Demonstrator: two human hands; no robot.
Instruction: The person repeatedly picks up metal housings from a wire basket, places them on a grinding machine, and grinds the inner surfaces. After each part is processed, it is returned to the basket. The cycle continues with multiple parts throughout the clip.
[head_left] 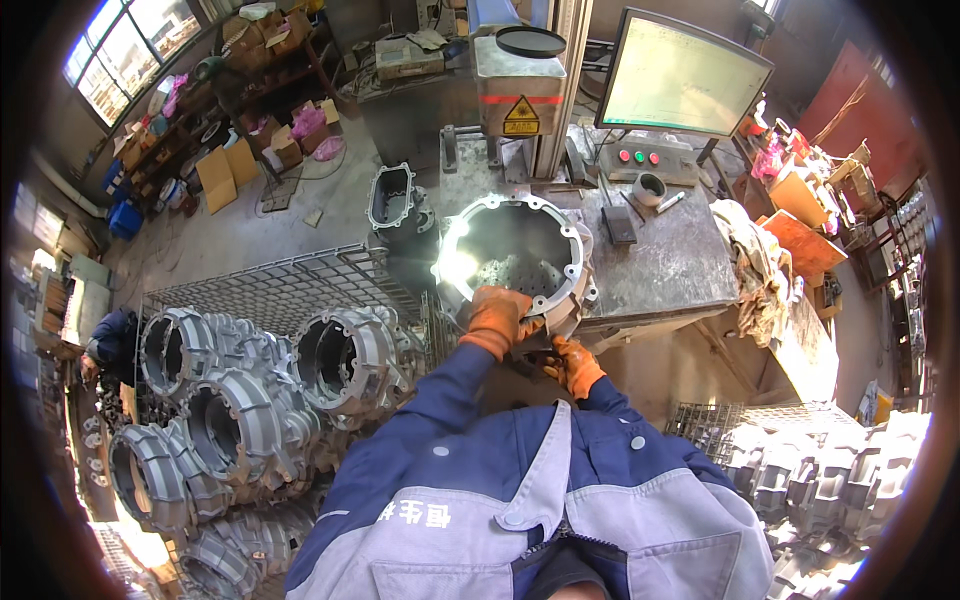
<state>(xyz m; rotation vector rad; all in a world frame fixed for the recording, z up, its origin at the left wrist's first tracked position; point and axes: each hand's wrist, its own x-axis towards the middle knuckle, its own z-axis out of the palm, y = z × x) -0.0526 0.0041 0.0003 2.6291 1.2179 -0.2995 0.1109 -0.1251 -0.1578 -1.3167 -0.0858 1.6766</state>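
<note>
A large round cast-metal housing [578,262] with a bolt-hole flange stands at the near edge of the metal workbench, its wide opening facing up. My left hand [497,318], in an orange glove, is closed over the near rim of this housing. My right hand [577,367], also gloved in orange, is lower and to the right, just below the bench edge. Its fingers are curled by the housing's underside around something dark that I cannot make out. Above the housing hangs a boxy marking-machine head [518,85] with a yellow warning triangle.
Wire cages hold several similar castings [240,425] at left and more castings [840,470] at right. Another casting [392,200] stands left of the bench. A monitor [685,75], a button panel [650,158] and a cloth [755,265] are at the right. A person [112,340] is far left.
</note>
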